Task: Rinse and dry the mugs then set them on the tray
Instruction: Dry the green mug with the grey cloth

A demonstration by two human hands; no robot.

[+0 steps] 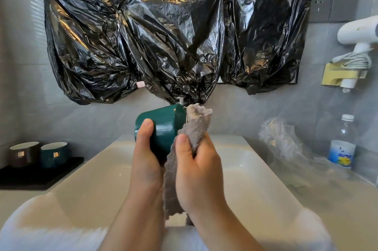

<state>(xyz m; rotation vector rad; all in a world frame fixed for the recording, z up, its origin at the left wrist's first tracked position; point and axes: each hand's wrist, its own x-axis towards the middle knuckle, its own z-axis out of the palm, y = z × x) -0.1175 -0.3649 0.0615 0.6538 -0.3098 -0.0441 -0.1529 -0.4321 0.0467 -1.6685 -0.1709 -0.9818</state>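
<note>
My left hand (146, 154) grips a dark green mug (163, 124) lying on its side above the sink, its mouth turned right. My right hand (196, 167) holds a grey cloth (196, 128) bunched in its fingers, pressed against the mug's mouth; the cloth's tail hangs down between my wrists. On the left counter a black tray (36, 177) carries two upright mugs, a dark brown one (24, 153) and a green one (54, 153).
The white sink basin (255, 179) fills the middle. Black plastic bags (163, 36) cover the wall above. At right lie crumpled clear plastic (286, 142) and a water bottle (342, 142); a white hair dryer (358, 32) hangs on the wall.
</note>
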